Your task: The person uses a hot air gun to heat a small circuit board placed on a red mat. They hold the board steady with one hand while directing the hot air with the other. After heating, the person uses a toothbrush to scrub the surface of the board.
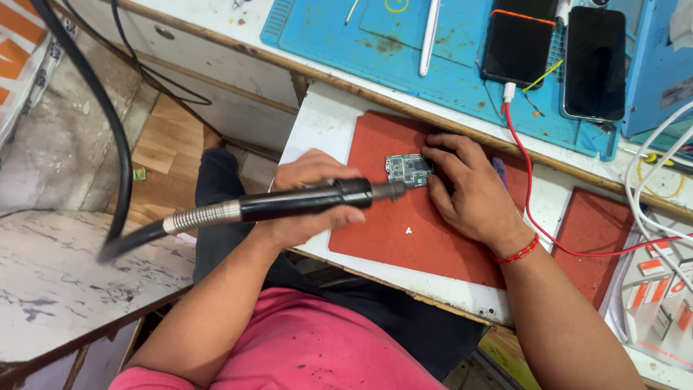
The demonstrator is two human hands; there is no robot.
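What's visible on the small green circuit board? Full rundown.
The circuit board is small, green and roughly rectangular, studded with silvery metal shields and tiny components. It lies flat on the red mat, near the mat's upper middle. The right hand pins its right edge with the fingertips. The metal nozzle of the black hot-air tool, gripped by the left hand, points at its left edge; contact can't be told.

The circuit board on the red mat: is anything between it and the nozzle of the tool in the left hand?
Nothing visible. The left hand holds the black hot-air tool, whose nozzle tip meets the circuit board edge directly. The right hand steadies the board from the opposite side.
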